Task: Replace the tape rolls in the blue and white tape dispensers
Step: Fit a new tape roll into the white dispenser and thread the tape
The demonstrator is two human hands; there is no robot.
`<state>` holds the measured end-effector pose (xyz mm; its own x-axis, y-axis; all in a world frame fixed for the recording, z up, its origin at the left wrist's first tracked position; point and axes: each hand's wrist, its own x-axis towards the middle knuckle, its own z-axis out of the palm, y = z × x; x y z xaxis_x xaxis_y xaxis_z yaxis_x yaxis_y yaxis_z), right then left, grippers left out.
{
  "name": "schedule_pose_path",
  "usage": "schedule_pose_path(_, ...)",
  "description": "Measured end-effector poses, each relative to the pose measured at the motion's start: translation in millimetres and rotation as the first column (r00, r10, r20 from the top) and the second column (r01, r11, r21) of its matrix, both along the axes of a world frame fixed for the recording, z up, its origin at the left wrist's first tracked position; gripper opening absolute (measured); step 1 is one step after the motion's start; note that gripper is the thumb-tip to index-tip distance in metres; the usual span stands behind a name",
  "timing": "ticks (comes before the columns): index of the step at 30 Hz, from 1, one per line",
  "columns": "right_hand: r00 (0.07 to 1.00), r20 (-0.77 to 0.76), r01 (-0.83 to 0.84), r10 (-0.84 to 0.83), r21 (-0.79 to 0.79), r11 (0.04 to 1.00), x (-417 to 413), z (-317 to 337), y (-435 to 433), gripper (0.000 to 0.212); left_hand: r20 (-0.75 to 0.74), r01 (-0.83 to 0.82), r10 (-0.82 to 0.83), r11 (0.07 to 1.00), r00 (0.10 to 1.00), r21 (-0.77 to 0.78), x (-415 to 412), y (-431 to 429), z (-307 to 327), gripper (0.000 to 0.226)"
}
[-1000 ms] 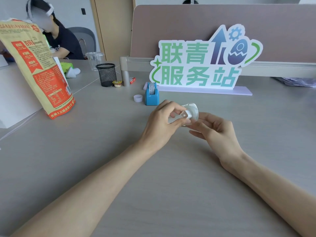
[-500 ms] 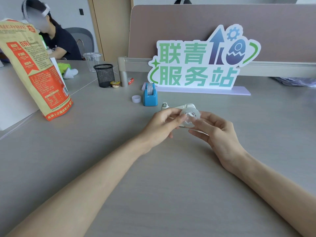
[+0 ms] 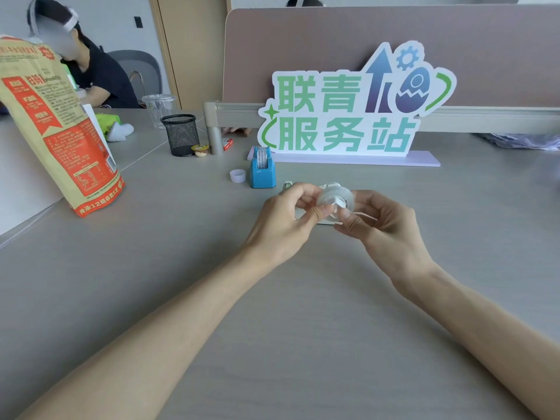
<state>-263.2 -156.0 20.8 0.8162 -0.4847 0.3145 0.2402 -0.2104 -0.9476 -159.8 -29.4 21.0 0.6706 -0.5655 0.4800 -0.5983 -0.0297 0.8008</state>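
A clear tape roll (image 3: 335, 197) with a white hub in its centre is held above the desk between both hands. My left hand (image 3: 286, 221) pinches the hub with thumb and forefinger; my right hand (image 3: 383, 225) grips the roll from the right. Behind the hands, the white tape dispenser (image 3: 328, 187) lies on the desk, mostly hidden. The blue tape dispenser (image 3: 262, 171) stands upright further back with a roll in it. A small empty white tape core (image 3: 238, 176) sits just left of the blue dispenser.
A large orange and tan bag (image 3: 57, 131) stands at the left. A black mesh pen cup (image 3: 180, 134) and a small yellow-lidded tub (image 3: 200, 150) sit behind it. A green and white sign (image 3: 348, 116) stands along the divider. A seated person (image 3: 88, 71) is at far left.
The roll has turned from tilted up against the left hand to facing me, and both hands have closed in on its hub. The white dispenser came into sight behind them.
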Motion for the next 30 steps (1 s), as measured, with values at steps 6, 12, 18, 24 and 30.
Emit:
schedule_pose_path(6,0.998,0.057,0.018,-0.018,0.000,1.000,-0.9,2.7,3.8,0.014,0.076,-0.050,0.050,0.999,0.996,-0.003,-4.1,-1.6,-0.7,0.019)
schedule_pose_path(12,0.999,0.048,0.007,-0.007,0.002,1.000,-1.7,4.2,3.6,0.017,0.148,-0.070,0.070,0.998,0.986,-0.009,-6.7,-5.1,-6.1,0.018)
schedule_pose_path(18,0.999,0.042,0.019,-0.019,-0.003,1.000,-2.7,4.8,2.7,0.022,0.159,-0.054,0.056,0.998,0.986,-0.014,-7.4,-7.7,-8.7,0.015)
schedule_pose_path(24,0.999,0.036,0.025,-0.024,-0.023,0.999,1.3,3.4,3.4,0.019,0.150,-0.059,0.058,0.998,0.987,0.002,-5.3,-8.3,-9.3,0.014)
schedule_pose_path(30,0.998,0.006,-0.057,0.057,0.026,0.998,-0.1,6.6,2.6,0.010,0.023,0.092,-0.091,0.996,0.996,-0.014,1.9,-1.5,-1.1,0.008)
